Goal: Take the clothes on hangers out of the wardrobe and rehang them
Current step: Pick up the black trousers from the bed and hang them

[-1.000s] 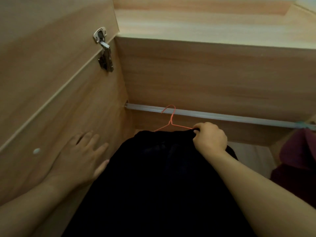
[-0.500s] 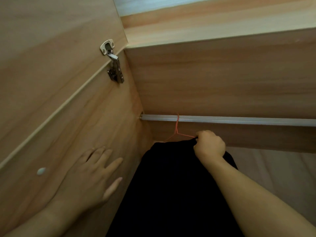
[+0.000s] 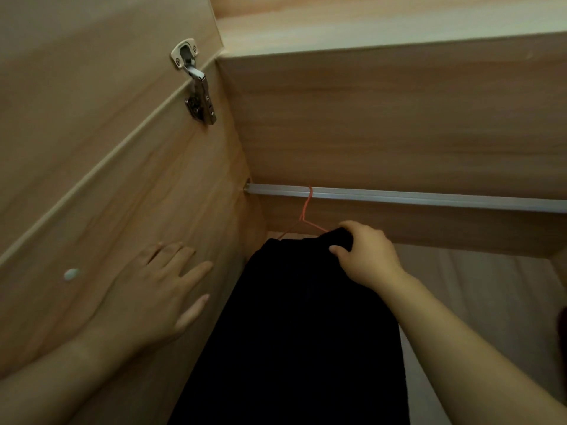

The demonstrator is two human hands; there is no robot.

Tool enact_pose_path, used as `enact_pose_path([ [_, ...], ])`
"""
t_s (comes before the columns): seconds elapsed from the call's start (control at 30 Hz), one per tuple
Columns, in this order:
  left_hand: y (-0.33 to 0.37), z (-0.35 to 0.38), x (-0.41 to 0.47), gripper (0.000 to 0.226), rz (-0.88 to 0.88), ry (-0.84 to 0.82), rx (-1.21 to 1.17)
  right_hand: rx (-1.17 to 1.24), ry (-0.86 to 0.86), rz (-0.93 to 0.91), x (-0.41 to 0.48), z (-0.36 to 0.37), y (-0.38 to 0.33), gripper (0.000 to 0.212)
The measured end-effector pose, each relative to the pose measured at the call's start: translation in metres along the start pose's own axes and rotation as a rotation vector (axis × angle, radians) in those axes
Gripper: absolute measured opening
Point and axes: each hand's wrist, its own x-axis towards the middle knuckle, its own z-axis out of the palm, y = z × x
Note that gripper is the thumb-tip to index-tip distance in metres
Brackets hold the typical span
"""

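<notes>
Wardrobe rail [image 3: 429, 197] bears orange hanger [image 3: 306, 210]; right hand [image 3: 365, 256] grips black garment [image 3: 306, 332].

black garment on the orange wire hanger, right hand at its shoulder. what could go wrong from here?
1. The right hand has its grip on the black garment, not on the orange wire hanger; a pull could drag the cloth off the thin wire.
2. The hook sits near the left end of the rail, close to the side panel; lifting it off may be cramped.
3. The left hand is open and supports nothing.
</notes>
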Motion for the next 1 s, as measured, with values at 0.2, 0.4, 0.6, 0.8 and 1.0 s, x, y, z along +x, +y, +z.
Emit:
enact_pose_path([
  [0.2,-0.003,-0.003,-0.003,0.055,0.018,-0.003,-0.043,0.258,0.135,-0.049,-0.034,0.01,0.014,0.041],
  [0.4,-0.001,-0.007,-0.001,0.068,0.006,-0.026,-0.088,0.389,0.184,-0.014,-0.032,0.017,0.012,0.035],
  [0.6,-0.002,-0.004,-0.003,0.063,0.019,-0.033,-0.092,0.406,0.186,-0.034,-0.028,0.029,-0.029,0.039],
  [0.8,-0.002,-0.005,-0.006,0.049,0.038,-0.041,-0.069,0.572,0.1,-0.002,-0.061,0.037,-0.04,0.054],
  [1.0,0.015,-0.028,-0.044,0.054,-0.077,-0.158,-0.137,0.64,0.027,-0.019,-0.127,0.046,-0.044,0.079],
])
